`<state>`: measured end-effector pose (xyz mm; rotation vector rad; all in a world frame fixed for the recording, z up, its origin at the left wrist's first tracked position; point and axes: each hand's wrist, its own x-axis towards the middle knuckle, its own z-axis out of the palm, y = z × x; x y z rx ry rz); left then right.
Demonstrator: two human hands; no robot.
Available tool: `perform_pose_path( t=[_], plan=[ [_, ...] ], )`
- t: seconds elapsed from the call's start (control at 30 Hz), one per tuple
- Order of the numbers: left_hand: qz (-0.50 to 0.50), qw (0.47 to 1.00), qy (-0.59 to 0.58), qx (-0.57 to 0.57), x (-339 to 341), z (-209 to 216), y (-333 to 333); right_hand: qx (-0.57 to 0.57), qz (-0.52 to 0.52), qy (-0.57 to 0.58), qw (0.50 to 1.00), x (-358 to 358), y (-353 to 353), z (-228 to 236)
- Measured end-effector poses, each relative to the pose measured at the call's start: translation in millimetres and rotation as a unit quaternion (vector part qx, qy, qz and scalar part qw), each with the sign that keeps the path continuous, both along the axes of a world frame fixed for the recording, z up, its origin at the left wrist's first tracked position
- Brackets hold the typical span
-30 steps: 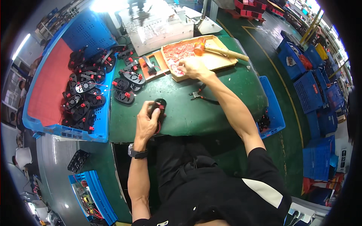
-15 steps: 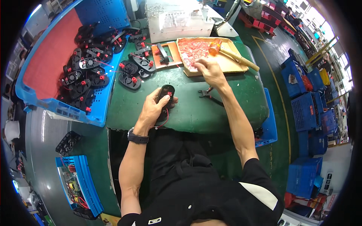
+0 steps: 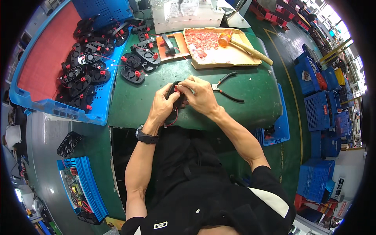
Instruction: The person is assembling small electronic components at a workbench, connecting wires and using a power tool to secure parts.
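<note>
Over the near edge of the green table, my left hand (image 3: 159, 105) is closed round a black plastic housing (image 3: 172, 116) with a thin red wire (image 3: 175, 121) trailing from its lower end. My right hand (image 3: 201, 96) has come together with it, thumb and forefinger pinching a small red piece (image 3: 176, 89) at the housing's upper part. Fingers cover much of both, so how the piece sits is hard to see. Just right of my right hand lie cutting pliers (image 3: 215, 86) with black and red handles, jaws toward the hand.
A shallow cardboard tray (image 3: 225, 64) holds many small red pieces, with a mallet (image 3: 250, 51) lying across it. Beside it sits an orange fixture (image 3: 160, 46). Similar black housings (image 3: 133, 74) lie at the left, more in a blue crate (image 3: 70, 111).
My right hand has moved from beside the cardboard tray down and left to the housing, and now pinches the red piece. The pliers show in full. The view has shifted slightly.
</note>
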<state>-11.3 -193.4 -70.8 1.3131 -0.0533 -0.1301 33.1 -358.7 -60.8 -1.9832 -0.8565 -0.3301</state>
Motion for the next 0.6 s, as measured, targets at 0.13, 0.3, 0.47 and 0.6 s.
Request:
perform_pose_path(
  t=[0.13, 0.3, 0.47, 0.6],
  plan=[
    [0.014, 1.000, -0.020, 0.010, 1, -8, 2, 0.017, -0.043, 0.006, 0.999, -8, 4, -8],
    [-0.022, 0.999, 0.036, 0.013, 3, -2, 3, 0.007, -0.012, 0.022, 1.000, -3, -5, -10],
    [-0.034, 0.998, 0.045, 0.028, 4, -3, 4, 0.037, -0.018, 0.052, 0.998, -6, -4, -13],
    [-0.026, 0.998, 0.054, 0.027, 1, 2, 2, 0.077, -0.028, 0.192, 0.978, -13, -9, -3]
  ],
)
